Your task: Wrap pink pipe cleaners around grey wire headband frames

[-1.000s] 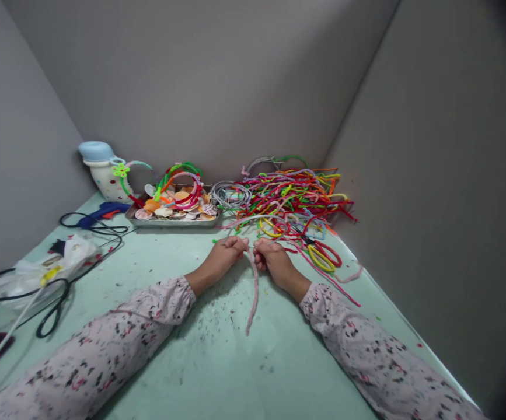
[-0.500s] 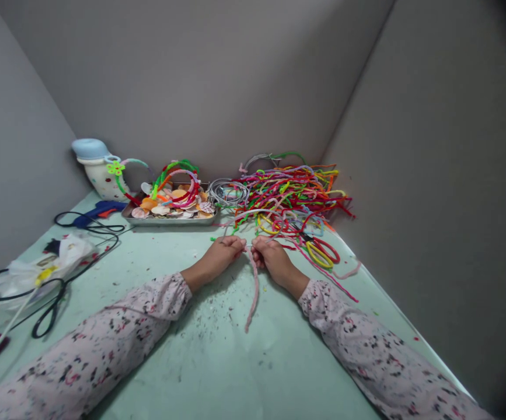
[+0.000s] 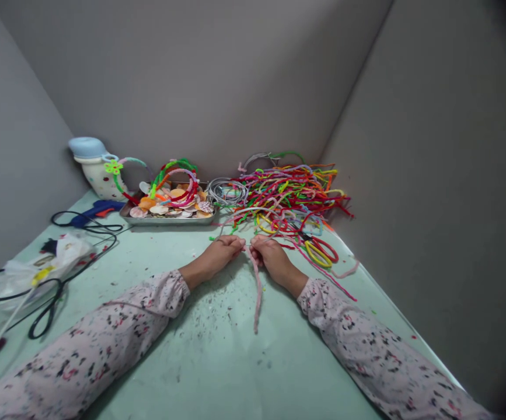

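Observation:
A fuzzy pink pipe cleaner (image 3: 258, 297) hangs from between my two hands, its free end pointing down over the table. My left hand (image 3: 229, 248) is closed in a pinch at the upper end of the pipe cleaner, on a thin grey wire hoop (image 3: 223, 224). Just to its right, my right hand (image 3: 267, 252) is also closed, with its fingertips on the hoop beside the pipe cleaner. The hoop arches away behind both hands, in front of the heap. My fingers hide how the pipe cleaner joins the wire.
Colourful pipe cleaners (image 3: 292, 189) lie heaped at the back, with scissors (image 3: 318, 251) at the right. Grey wire coils (image 3: 229, 191) adjoin a metal tray (image 3: 169, 221) of shells and decorated hoops. A bottle (image 3: 97, 172), blue glue gun (image 3: 93, 213), plastic bag (image 3: 71, 254) and black cable (image 3: 38, 332) occupy the left.
The hanging end of the pink pipe cleaner has swung slightly to the right. Both hands keep their pinch in nearly the same place, and the view has shifted a little.

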Demonstrator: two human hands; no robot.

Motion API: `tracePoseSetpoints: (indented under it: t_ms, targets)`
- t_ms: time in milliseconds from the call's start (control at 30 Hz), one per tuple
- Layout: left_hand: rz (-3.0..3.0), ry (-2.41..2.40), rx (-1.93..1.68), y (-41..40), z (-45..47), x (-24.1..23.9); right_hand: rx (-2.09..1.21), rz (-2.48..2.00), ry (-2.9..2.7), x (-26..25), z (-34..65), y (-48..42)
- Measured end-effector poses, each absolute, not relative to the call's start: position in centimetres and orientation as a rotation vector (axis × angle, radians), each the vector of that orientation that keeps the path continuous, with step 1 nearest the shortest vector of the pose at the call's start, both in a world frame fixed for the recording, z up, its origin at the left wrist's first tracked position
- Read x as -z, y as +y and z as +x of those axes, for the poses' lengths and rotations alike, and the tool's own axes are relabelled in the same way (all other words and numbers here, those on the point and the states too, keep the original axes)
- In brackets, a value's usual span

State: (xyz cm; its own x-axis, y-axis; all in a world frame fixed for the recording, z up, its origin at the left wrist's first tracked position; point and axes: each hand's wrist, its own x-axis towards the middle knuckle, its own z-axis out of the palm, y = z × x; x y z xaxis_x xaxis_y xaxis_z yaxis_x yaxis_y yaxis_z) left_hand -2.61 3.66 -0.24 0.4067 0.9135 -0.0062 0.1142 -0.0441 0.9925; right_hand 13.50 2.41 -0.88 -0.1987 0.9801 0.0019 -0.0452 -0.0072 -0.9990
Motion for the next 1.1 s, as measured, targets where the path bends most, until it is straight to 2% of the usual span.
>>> tracePoseSetpoints:
  t_ms: [500, 867, 1100]
  targets:
    - [1.459, 0.944, -0.924, 3.0, -2.5, -0.4, -1.430, -1.068, -1.240, 0.6, 13.3, 2.4]
    - [1.792, 1.089, -1.105, 2.7, -2.9, -0.2, -1.459, -1.066, -1.180, 0.6, 13.1, 2.6]
    - [1.798, 1.093, -1.123, 2.5, -2.6, 0.0, -1.460, -1.071, -1.163, 0.3, 13.0, 2.4]
